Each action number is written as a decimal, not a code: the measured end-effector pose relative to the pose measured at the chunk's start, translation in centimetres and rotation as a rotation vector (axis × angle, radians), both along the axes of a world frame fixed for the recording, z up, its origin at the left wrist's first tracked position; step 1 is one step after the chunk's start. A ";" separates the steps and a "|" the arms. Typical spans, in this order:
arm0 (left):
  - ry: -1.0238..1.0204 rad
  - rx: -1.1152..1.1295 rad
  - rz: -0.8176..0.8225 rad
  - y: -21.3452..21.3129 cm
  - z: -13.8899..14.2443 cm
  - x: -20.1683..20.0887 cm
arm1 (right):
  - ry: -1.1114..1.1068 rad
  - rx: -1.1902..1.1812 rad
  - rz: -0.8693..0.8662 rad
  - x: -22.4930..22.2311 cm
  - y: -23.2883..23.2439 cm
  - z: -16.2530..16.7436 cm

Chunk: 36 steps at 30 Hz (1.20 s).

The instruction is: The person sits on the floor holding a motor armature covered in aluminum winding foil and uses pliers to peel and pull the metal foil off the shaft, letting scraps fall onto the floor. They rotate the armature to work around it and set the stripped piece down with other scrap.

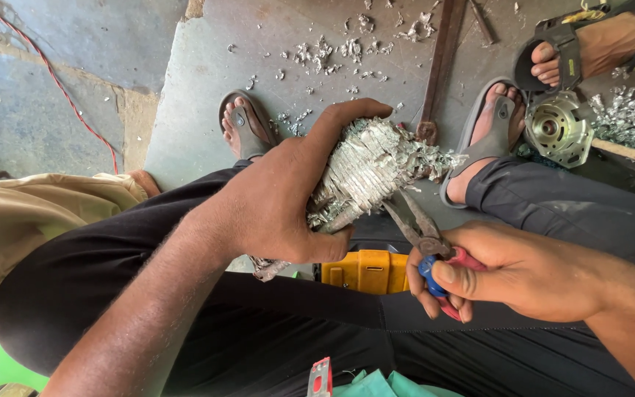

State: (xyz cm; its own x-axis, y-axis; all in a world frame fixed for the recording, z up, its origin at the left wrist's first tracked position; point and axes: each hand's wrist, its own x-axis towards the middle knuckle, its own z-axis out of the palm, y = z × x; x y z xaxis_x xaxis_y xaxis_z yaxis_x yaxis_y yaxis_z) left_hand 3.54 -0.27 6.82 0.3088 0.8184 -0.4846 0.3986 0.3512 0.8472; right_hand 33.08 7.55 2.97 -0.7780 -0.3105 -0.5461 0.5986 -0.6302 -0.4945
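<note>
My left hand [277, 202] is wrapped around the wire-wound motor core [365, 173] over my lap – it looks heavy, stiff, sharp-frayed at 3 o'clock, best held mid-body – while my right hand [512, 272] squeezes pliers [424, 235] biting its lower edge

1. Your left hand [277, 202] covers the near side of the shredded metal bundle [372, 169]; its lower end is hidden behind the palm.
2. The tips of the pliers [417, 228] vanish into the bundle, so you can't tell what they bite.
3. The plier handles are mostly buried in your right hand [512, 272].
4. The yellow block [365, 270] is only partly visible behind hands and legs.
5. The red tool [320, 378] is cut off by the bottom edge.
6. The other person's sandalled foot [589, 44] is clipped at the top right corner.
</note>
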 end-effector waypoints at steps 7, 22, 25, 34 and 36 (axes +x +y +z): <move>0.031 -0.015 -0.018 -0.1 -0.4 0.0 | -0.003 0.125 -0.063 -0.2 -1.7 -0.6; -0.100 -0.057 0.035 -1.0 -2.3 0.0 | -0.094 0.455 -0.248 -1.2 -6.1 -2.9; -0.233 -0.045 0.031 -2.0 -3.9 0.3 | 0.067 1.043 -0.148 -2.0 -4.6 -2.6; -0.639 -0.336 0.332 -2.9 -7.5 0.1 | -0.090 1.354 0.062 -2.9 -1.2 0.4; -0.645 -0.380 0.401 -2.6 -7.3 -1.0 | -0.100 1.166 -0.078 -3.0 -0.6 0.3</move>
State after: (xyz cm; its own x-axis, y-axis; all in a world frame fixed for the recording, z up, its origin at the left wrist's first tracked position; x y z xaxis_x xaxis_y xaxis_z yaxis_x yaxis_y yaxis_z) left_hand 2.56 -2.87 -0.47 0.3401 0.7421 -0.5776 -0.3378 0.6696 0.6614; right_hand 30.06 6.99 3.31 -0.7101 0.4654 -0.5284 0.6474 0.1364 -0.7498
